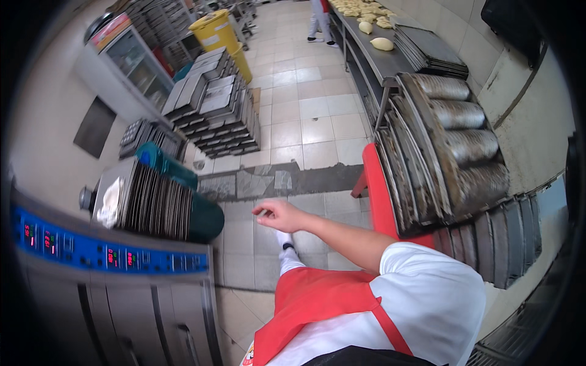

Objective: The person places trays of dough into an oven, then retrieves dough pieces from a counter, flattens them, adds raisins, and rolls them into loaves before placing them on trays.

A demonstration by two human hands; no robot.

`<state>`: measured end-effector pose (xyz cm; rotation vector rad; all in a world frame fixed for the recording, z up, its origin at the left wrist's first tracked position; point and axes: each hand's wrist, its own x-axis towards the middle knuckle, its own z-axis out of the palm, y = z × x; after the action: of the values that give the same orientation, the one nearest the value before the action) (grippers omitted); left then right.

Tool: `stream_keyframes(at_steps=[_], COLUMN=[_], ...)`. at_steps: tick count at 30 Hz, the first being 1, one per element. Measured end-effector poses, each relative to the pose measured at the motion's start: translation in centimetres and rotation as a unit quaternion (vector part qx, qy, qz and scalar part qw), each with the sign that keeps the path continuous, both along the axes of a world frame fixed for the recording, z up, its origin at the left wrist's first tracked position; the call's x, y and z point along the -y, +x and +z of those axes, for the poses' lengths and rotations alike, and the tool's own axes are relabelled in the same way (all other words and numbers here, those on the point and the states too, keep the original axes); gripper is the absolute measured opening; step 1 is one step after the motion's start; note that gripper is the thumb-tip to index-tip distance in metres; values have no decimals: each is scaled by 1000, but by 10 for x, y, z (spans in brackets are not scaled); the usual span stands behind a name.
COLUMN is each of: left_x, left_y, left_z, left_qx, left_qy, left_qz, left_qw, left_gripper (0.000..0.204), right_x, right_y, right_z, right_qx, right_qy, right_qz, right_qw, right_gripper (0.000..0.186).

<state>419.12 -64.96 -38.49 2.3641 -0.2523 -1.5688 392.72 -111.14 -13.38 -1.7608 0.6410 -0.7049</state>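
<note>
My right hand (pixel 278 214) hangs in the air over the tiled floor, at the end of my bare forearm reaching across from the right. Its fingers are loosely curled and apart from the thumb, and nothing shows in them. Closest on its left is a tight row of thin metal trays (pixel 160 204) standing on edge beside a dark green bin (pixel 206 218). A crumpled white cloth (pixel 110 204) lies against the trays. My left hand is out of the picture. A red apron (pixel 323 299) covers my front.
An oven with a blue control panel (pixel 97 247) stands at lower left. Stacked loaf pans (pixel 213 104) rise from the floor ahead. On the right, a red stool (pixel 379 189) carries upright fluted baking trays (pixel 421 140). Beyond, a steel table (pixel 390 60) holds dough pieces; another person (pixel 320 21) stands there.
</note>
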Motion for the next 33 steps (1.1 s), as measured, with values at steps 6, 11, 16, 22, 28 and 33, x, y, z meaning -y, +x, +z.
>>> stream_keyframes(at_steps=[6, 11, 16, 22, 28, 33], left_x=[295, 664, 1091, 1334, 1469, 1602], left_y=[145, 212, 85, -63, -225, -330], left_z=[-29, 18, 129, 155, 179, 173], left_qx=[99, 222, 53, 10, -80, -157], left_qy=[-40, -129, -386, -382, -315, -280], left_qz=[-228, -287, -260, -373, -539, -568], left_qw=[968, 923, 883, 845, 777, 758], left_gripper=[45, 49, 42, 43, 49, 49], right_x=[256, 371, 497, 673, 864, 952], right_y=[42, -65, -215, -327, -419, -484], right_z=[-17, -6, -47, -52, -16, 3], right_qx=[-200, -224, -146, -19, -21, -191], right_qy=[-43, 163, 205, 90, 117, 141], right_qz=[-5, -87, -485, -688, -811, -848], right_qw=[979, 957, 838, 720, 572, 475], right_gripper=[58, 72, 74, 89, 107, 133])
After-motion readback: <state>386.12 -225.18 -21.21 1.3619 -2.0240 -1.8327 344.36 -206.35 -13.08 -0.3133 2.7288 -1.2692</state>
